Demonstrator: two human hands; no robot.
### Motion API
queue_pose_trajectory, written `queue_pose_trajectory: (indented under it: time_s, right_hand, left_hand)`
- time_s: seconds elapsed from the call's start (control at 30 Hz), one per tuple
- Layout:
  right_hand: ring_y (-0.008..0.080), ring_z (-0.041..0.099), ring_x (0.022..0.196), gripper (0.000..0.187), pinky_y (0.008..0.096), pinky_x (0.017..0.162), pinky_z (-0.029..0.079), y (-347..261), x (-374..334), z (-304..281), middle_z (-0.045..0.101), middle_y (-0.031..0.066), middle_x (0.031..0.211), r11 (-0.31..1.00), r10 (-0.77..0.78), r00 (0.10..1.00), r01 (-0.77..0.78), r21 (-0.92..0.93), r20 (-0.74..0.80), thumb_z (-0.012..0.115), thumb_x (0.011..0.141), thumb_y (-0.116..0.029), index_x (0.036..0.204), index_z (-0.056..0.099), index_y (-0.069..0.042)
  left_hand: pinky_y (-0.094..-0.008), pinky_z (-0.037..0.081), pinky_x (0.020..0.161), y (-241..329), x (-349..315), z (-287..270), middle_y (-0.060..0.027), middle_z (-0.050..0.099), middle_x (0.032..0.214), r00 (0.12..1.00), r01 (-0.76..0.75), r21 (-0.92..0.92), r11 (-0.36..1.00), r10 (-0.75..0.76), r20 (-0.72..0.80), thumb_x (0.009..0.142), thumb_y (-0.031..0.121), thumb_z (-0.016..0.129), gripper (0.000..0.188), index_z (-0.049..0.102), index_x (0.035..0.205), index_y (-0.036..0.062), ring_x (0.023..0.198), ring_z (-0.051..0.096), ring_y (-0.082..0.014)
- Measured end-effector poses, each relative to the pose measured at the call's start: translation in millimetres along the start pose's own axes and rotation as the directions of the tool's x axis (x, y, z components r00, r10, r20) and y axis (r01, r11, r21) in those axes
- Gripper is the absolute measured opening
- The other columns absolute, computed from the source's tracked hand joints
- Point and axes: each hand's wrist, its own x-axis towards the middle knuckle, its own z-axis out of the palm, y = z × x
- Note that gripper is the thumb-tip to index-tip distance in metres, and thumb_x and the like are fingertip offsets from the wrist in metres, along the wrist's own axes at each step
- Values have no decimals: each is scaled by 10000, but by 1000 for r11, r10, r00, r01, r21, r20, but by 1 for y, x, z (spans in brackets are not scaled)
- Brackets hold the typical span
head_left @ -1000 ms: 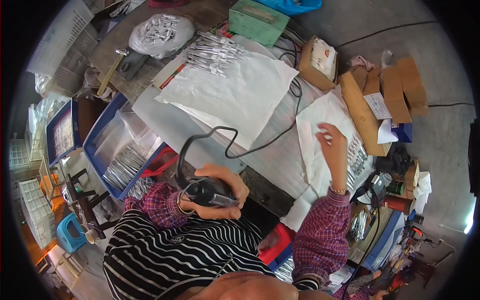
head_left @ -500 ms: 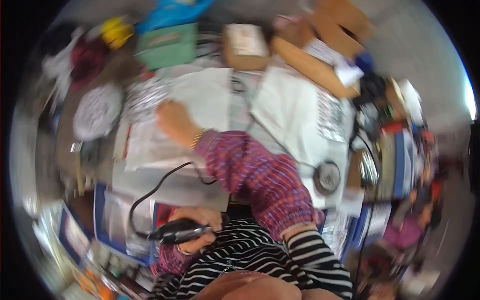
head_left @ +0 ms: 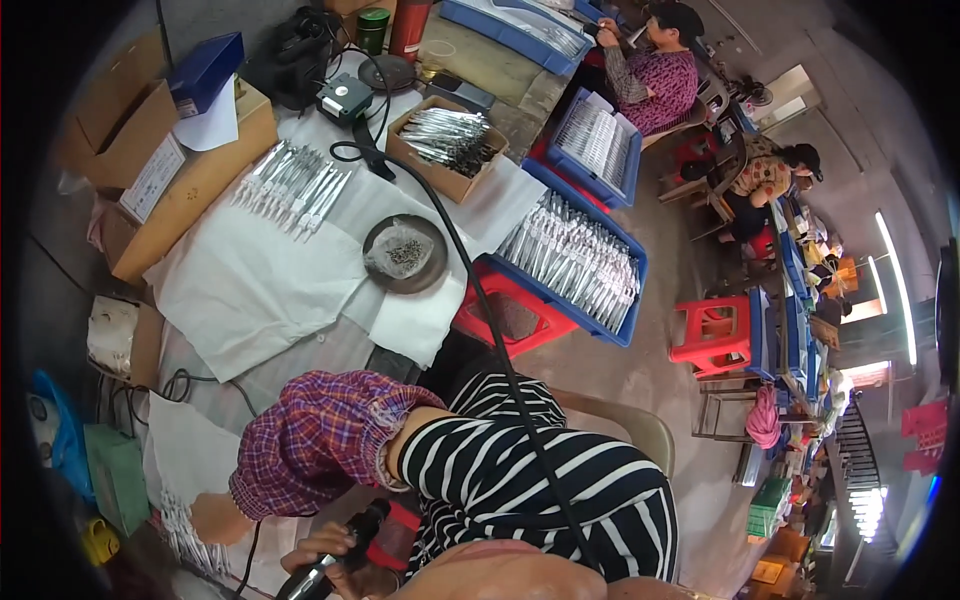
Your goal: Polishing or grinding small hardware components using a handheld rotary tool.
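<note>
At the lower edge, my left hand [head_left: 318,548] is closed around a black and silver electric screwdriver [head_left: 366,524] with a black cord. Across my body reaches my right arm in a plaid oversleeve, its hand [head_left: 218,518] at the far lower left against a bunch of slim silver metal parts [head_left: 185,522]. The fingers of that hand are hidden, so I cannot tell their grip. White sheeting [head_left: 195,450] lies beside it on the table. More slim silver parts [head_left: 295,190] rest in a row on another white sheet [head_left: 250,300].
A round dark dish [head_left: 398,286] holds a clear bag of small dark pieces. Behind it stand a carton [head_left: 400,150] of metal parts and a small black box [head_left: 345,98]. Blue trays [head_left: 628,335] of metal parts sit at right, near red stools [head_left: 715,335]. Two people work beyond.
The view has swung to the right, bringing the room and co-workers in. My left hand still holds the electric screwdriver, and my right hand stays by the silver parts.
</note>
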Motion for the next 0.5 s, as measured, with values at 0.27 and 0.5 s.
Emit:
queue_pose_trajectory:
  time_s: [0.27, 0.5]
  right_hand:
    - [269, 653, 663, 136, 394, 564, 499, -6, 15, 23, 652, 76, 649, 996, -40, 999, 43, -77, 34, 649, 674, -212, 637, 679, -85]
    - [286, 641, 623, 187, 396, 513, 477, -9, 12, -23, 633, 116, 616, 1000, 13, 998, -14, -23, -58, 624, 646, -242, 605, 654, -62]
  left_hand:
    - [-375, 472, 538, 10, -2, -13, -129, 537, 646, 999, 36, 41, 999, -35, -21, 789, 179, 690, 372, 403, 972, 30, 529, 523, -239]
    - [-377, 479, 538, 12, 2, -13, -140, 535, 639, 998, 62, 78, 995, -60, -28, 800, 176, 671, 351, 410, 975, 22, 531, 524, -242]
